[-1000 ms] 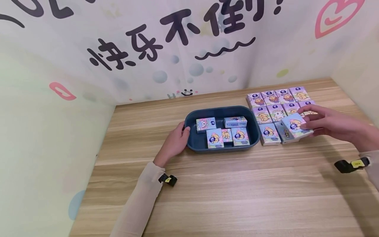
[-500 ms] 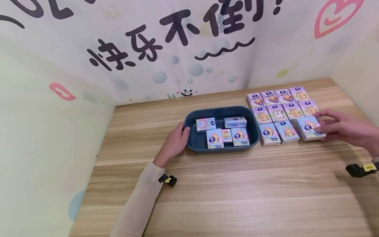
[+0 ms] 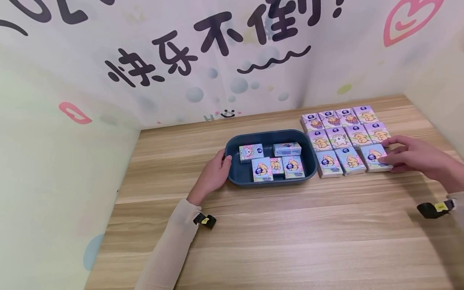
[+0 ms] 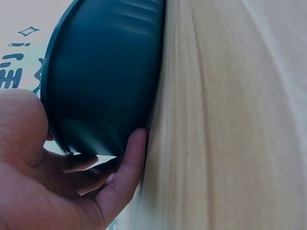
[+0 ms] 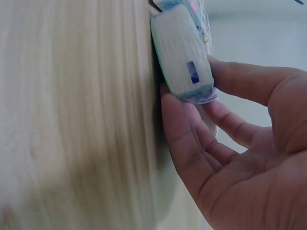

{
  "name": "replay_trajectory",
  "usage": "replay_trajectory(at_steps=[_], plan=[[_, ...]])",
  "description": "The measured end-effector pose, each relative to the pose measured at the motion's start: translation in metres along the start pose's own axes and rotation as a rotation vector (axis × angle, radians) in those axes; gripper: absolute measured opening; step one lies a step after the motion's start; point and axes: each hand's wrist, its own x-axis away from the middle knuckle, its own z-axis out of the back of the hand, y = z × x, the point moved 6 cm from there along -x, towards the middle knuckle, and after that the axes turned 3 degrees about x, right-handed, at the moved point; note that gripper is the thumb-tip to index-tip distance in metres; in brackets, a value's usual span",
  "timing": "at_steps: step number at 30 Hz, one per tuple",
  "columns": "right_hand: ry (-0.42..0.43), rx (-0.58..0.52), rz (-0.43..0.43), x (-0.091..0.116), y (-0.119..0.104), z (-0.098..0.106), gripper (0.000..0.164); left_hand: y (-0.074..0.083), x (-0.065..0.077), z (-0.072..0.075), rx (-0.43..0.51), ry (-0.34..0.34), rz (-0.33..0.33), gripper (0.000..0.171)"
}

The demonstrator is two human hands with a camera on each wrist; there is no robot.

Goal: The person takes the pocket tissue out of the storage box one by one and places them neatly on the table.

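My left hand (image 3: 213, 174) grips the left end of a dark blue-green plastic basin (image 3: 237, 171), thumb at its rim. In the left wrist view, fingers curl against the outer wall of the basin (image 4: 103, 76). Several blue tissue packs (image 3: 262, 169) lie loosely inside it. At the right, my right hand (image 3: 422, 159) pinches a blue tissue pack (image 3: 373, 158) by its right end, at the right of the front row. The right wrist view has the thumb on the printed face of this tissue pack (image 5: 182, 55) and fingers by its end and lower edge.
Purple tissue packs (image 3: 338, 138) form two rows behind two blue packs (image 3: 349, 161) that lie left of the held one. A wooden table (image 3: 275, 237) spreads in front. Behind stands a printed white wall cloth (image 3: 156, 102), with a side wall (image 3: 440, 76) at the right.
My right hand has carried its tissue pack rightward from over the second blue pack and lowered it beside that pack. The left hand and basin stay in place.
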Motion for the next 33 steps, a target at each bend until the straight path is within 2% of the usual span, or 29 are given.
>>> replay_trajectory(at_steps=[2,7,14,16,19,24,26,28,32,33], plan=[[0.01,0.035,-0.004,0.001,-0.004,0.0,0.063,-0.002,-0.001,-0.001,-0.003,-0.002,0.002,0.063],[0.04,0.106,-0.007,-0.001,-0.011,-0.001,0.06,0.01,0.005,0.003,0.031,-0.016,0.017,0.062],[0.073,0.17,0.014,-0.003,-0.016,-0.002,0.051,-0.005,-0.001,0.0,0.002,-0.006,-0.006,0.066],[0.085,0.194,0.028,-0.003,-0.018,-0.002,0.046,-0.001,0.0,0.001,0.005,-0.008,-0.002,0.064],[0.111,0.24,0.057,-0.003,-0.026,-0.003,0.038,0.013,0.007,0.004,0.023,-0.012,0.012,0.061],[0.173,0.321,0.11,-0.003,-0.05,-0.011,0.031,0.019,0.011,0.005,0.019,-0.004,0.024,0.059],[0.187,0.335,0.13,-0.006,-0.063,-0.017,0.029,0.014,0.008,0.004,0.01,-0.006,0.019,0.06],[0.195,0.34,0.148,-0.009,-0.077,-0.024,0.028,-0.001,-0.001,0.0,0.003,-0.006,0.009,0.063],[0.198,0.348,0.201,-0.016,-0.108,-0.041,0.024,0.006,0.003,0.002,0.022,-0.008,0.03,0.061],[0.192,0.348,0.218,-0.017,-0.117,-0.046,0.024,-0.001,0.001,0.001,0.025,-0.004,0.007,0.063]])
